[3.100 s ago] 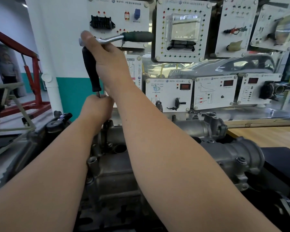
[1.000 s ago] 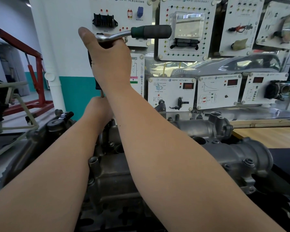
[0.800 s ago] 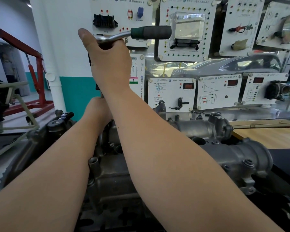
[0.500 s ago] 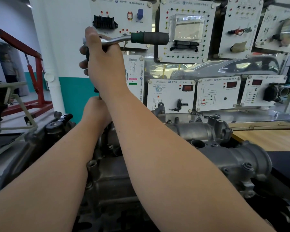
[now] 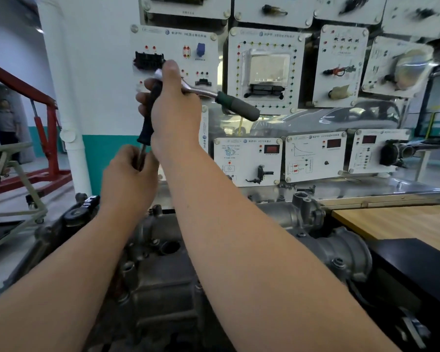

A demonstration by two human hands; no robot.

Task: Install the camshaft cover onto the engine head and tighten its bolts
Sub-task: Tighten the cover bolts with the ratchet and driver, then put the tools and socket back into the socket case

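The grey metal camshaft cover (image 5: 163,283) sits on the engine below my forearms. A long driver with a black grip (image 5: 148,123) stands upright over the cover's far left end. A ratchet is fitted on top of the driver, and its green-grey handle (image 5: 236,104) points right and slightly down. My right hand (image 5: 174,115) is closed around the ratchet head and the top of the black grip. My left hand (image 5: 128,176) pinches the thin steel shaft just under the grip. The bolt and the tool's tip are hidden behind my left hand.
White training panels (image 5: 264,69) with connectors and displays cover the wall right behind the tool. A wooden bench top (image 5: 396,224) lies to the right. A red engine crane (image 5: 48,123) and a person in a doorway (image 5: 7,123) are at the far left.
The ratchet handle has swung from level to pointing down and to the right. My right hand has shifted its hold around the ratchet head. My left hand stays on the shaft.
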